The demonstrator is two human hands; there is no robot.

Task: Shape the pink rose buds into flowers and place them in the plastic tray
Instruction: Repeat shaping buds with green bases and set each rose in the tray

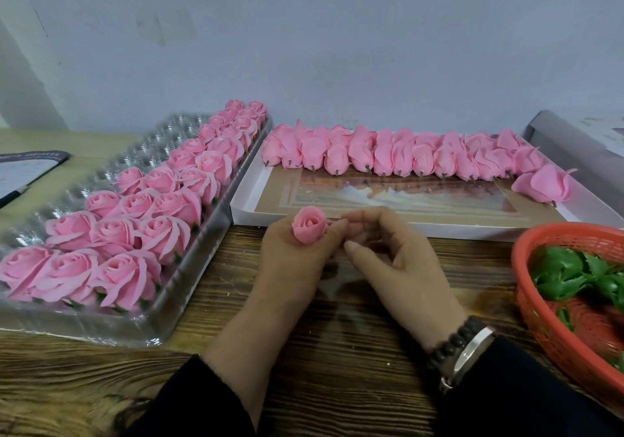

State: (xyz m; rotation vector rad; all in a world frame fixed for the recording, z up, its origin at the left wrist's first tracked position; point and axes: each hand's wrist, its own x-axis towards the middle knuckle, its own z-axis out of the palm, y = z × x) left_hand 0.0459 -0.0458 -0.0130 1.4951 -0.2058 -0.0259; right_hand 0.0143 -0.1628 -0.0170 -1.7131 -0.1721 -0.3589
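Observation:
My left hand [297, 261] grips a pink rose bud [309, 225] upright at the middle of the table, its petals still close together. My right hand [388, 251] is right beside it, fingers curled, with fingertips touching the bud's right side. A clear plastic tray [189, 278] on the left holds several opened pink roses [135, 230] in rows along its right half. A white cardboard box [243, 213] behind my hands holds a row of several unshaped pink buds [405, 156] lying with stems toward me.
A red mesh basket [537, 308] with green leaf calyxes [570, 274] sits at the right edge. A notebook and pen [20, 173] lie at the far left. A grey roll [567, 143] lies behind the box. The wooden tabletop [337, 386] shows in front.

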